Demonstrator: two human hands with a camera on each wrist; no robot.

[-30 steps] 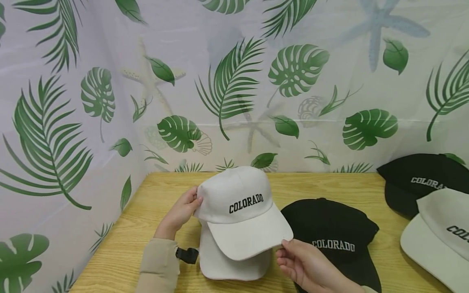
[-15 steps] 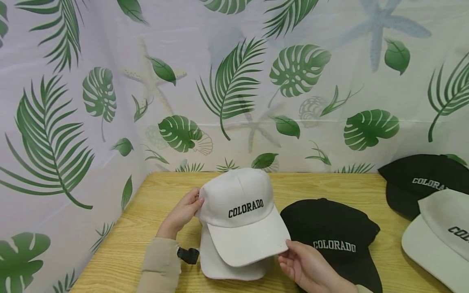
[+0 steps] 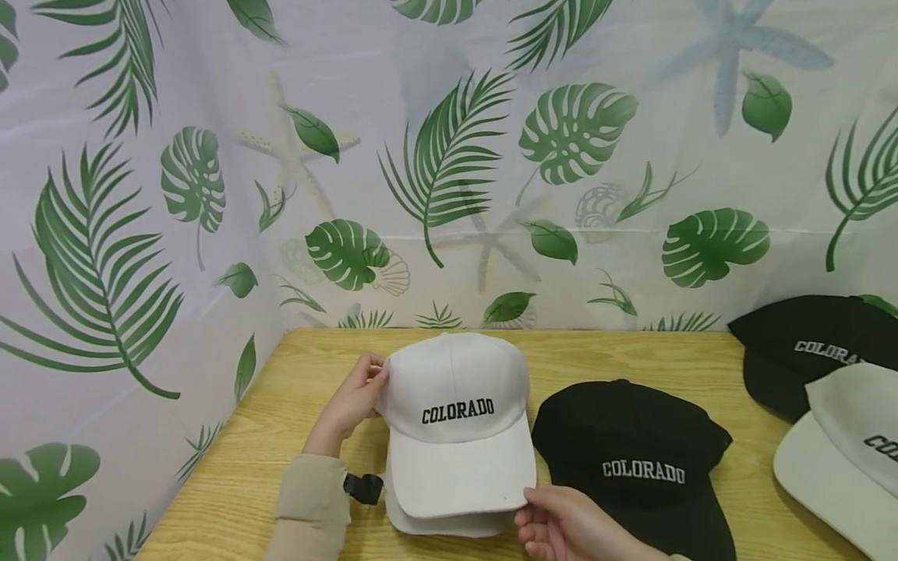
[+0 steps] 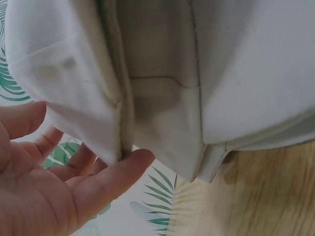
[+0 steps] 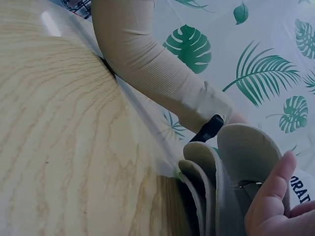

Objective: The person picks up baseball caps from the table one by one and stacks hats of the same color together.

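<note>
A white cap [image 3: 459, 475] with dark COLORADO lettering sits over another white cap, whose brim [image 3: 449, 525] shows just below the upper one. My left hand [image 3: 354, 397] pinches the upper cap's left rear edge. Seen from the left wrist, the left fingers [image 4: 115, 184] are at the lower edge of that cap's side [image 4: 78, 83], and a second layer of cloth hangs beside it. My right hand [image 3: 575, 526] pinches the right corner of the upper brim. The right wrist view shows several stacked brims [image 5: 202, 172] below the upper brim [image 5: 248, 152], with the right thumb [image 5: 275, 187] beside it.
A black COLORADO cap [image 3: 631, 428] lies right beside the white stack. Farther right are another black cap [image 3: 779, 382] and an off-white cap [image 3: 821, 467] overlapping it. A leaf-printed cloth [image 3: 449, 156] backs the wooden table [image 3: 309, 366].
The upper white cap has come down and turned to line up with the cap below, its brim swinging left. My right hand has moved down and left with the brim; my left hand keeps its hold.
</note>
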